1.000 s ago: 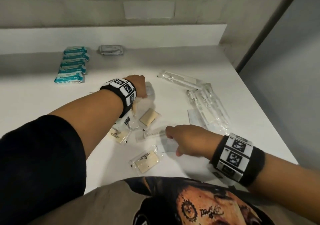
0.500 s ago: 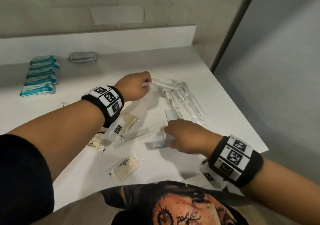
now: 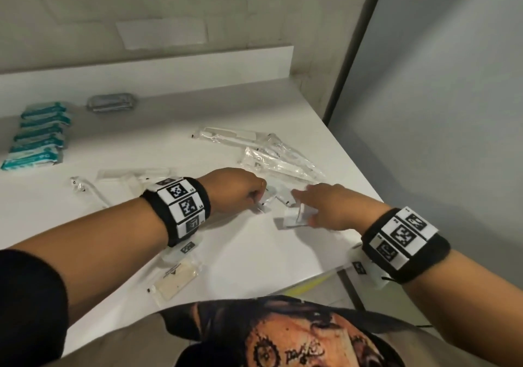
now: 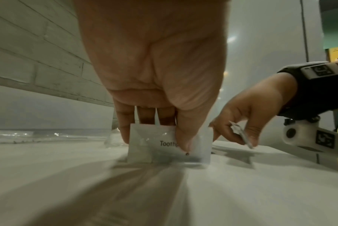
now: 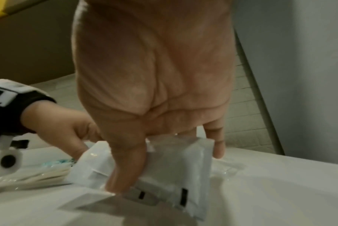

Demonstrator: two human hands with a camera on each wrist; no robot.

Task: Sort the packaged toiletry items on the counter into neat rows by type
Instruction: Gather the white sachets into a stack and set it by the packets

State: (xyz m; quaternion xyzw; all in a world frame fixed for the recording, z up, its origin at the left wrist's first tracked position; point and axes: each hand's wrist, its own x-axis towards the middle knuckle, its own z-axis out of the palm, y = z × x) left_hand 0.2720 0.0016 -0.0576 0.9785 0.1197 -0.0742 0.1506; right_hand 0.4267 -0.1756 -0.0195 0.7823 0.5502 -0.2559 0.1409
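My left hand (image 3: 254, 197) pinches a small white sachet (image 4: 170, 145) printed "Toothp…", standing on edge on the white counter (image 3: 254, 253). My right hand (image 3: 308, 211) grips a few flat white sachets (image 5: 176, 165) between thumb and fingers just to the right of it. Beyond both hands lies a loose pile of clear-wrapped toothbrushes (image 3: 271, 154). A tan soap bar in a clear wrapper (image 3: 175, 279) lies near the front edge under my left forearm. More clear packets (image 3: 133, 174) lie behind the left wrist.
A row of teal-and-white packs (image 3: 36, 134) lines the back left, with a grey wrapped stack (image 3: 111, 102) beside it. The counter ends at a right edge (image 3: 362, 185) near my right wrist. A white backsplash ledge (image 3: 141, 66) runs along the rear.
My left hand drew back from the toothbrush pile toward the middle, now pinching the small sachet. My right hand lifted its sachets and moved up beside it. The camera swung right.
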